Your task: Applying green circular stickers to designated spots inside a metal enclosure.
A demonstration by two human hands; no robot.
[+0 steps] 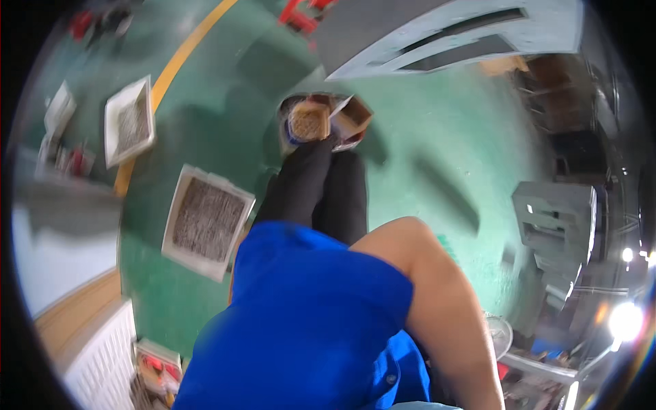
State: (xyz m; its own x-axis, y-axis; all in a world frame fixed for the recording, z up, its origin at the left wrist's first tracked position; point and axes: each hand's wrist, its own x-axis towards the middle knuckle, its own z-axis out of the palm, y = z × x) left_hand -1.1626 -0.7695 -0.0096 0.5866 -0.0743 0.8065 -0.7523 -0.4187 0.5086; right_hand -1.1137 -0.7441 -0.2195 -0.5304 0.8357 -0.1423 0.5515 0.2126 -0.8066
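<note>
Neither of my hands shows. My bare right arm point(444, 301) comes out of a short blue sleeve point(369, 273), bends at the elbow and runs out past the lower edge, so whatever that hand holds or touches is hidden. Of my left arm only a thin strip of skin appears beside the shirt, near a white tray point(193, 260) filled with small grey-brown pieces. Beyond my dark trousers point(301, 181), a wooden-looking container point(311, 120) of small tan pieces sits beside an open cardboard box point(352, 117). Much of the picture is smeared by motion.
Another white tray point(115, 126) lies on the green floor point(437, 130) at the left, over a yellow line point(184, 51). A large pale machine panel point(465, 34) stands ahead. Grey equipment point(557, 219) is at the right, and a white slatted crate point(102, 355) at the lower left.
</note>
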